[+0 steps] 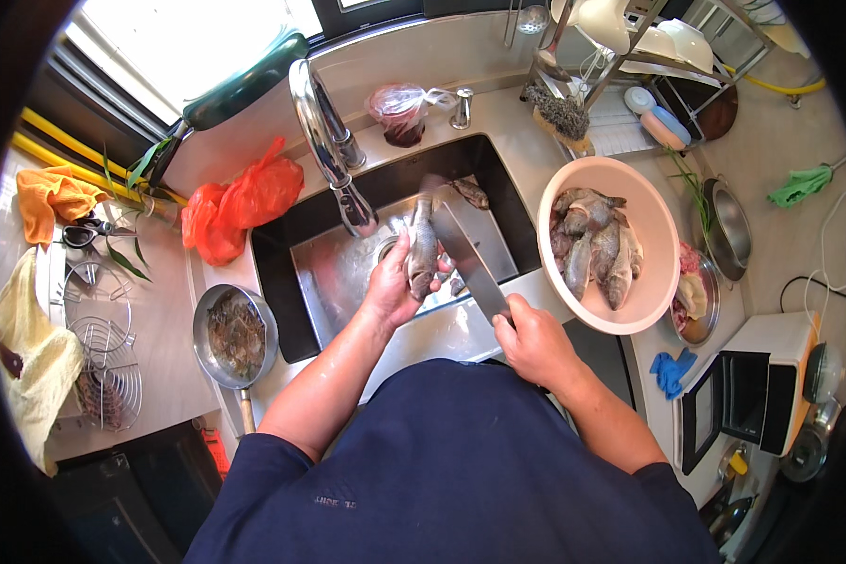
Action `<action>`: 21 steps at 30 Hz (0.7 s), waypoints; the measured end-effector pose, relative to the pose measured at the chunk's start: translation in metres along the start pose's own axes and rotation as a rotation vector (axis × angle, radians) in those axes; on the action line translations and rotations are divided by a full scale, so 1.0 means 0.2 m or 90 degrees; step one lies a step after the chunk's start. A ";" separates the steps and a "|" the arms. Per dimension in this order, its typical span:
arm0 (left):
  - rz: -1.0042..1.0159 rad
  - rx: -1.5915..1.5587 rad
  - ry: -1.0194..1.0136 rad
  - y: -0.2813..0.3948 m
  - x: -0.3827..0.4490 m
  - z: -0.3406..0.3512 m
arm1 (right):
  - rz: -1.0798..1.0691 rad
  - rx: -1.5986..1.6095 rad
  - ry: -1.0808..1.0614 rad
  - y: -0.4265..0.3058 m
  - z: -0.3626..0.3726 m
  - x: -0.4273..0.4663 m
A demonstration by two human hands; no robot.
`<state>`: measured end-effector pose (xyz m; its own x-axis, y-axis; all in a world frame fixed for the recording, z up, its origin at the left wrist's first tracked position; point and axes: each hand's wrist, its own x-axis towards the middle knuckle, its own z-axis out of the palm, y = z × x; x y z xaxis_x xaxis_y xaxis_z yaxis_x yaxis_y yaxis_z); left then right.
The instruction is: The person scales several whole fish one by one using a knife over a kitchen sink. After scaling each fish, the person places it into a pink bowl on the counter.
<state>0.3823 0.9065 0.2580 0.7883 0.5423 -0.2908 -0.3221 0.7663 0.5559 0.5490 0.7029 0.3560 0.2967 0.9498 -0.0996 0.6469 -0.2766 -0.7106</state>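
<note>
My left hand grips a whole fish over the sink, head towards me and tail pointing away. The tail end is blurred. In my right hand is a broad-bladed kitchen knife, held by its handle. Its blade slants up and left, close along the fish's right side. Below them lies the dark-walled sink with a metal bottom. Another fish rests at its far right corner, and more fish parts show partly hidden behind my left hand and the blade.
Right of the sink stands a pink plastic basin holding several fish. A chrome faucet arches over the sink's left part. Red plastic bags and a pan of shrimp-like food sit on the left. A toaster oven stands with its door down.
</note>
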 end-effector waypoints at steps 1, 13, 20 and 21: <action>0.004 -0.012 -0.044 0.01 -0.01 0.01 | -0.006 -0.002 -0.002 0.00 0.01 0.01; -0.045 0.150 0.138 0.06 -0.07 0.03 | -0.046 0.008 -0.012 -0.03 -0.01 -0.02; 0.072 0.098 0.124 0.05 -0.06 0.06 | -0.041 -0.007 -0.057 -0.03 -0.03 -0.04; 0.076 0.117 0.102 0.06 -0.06 0.06 | -0.039 -0.011 -0.064 -0.03 -0.04 -0.04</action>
<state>0.3751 0.9038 0.2775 0.6528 0.6836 -0.3264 -0.2956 0.6266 0.7211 0.5478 0.6949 0.3661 0.1838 0.9748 -0.1264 0.6741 -0.2186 -0.7056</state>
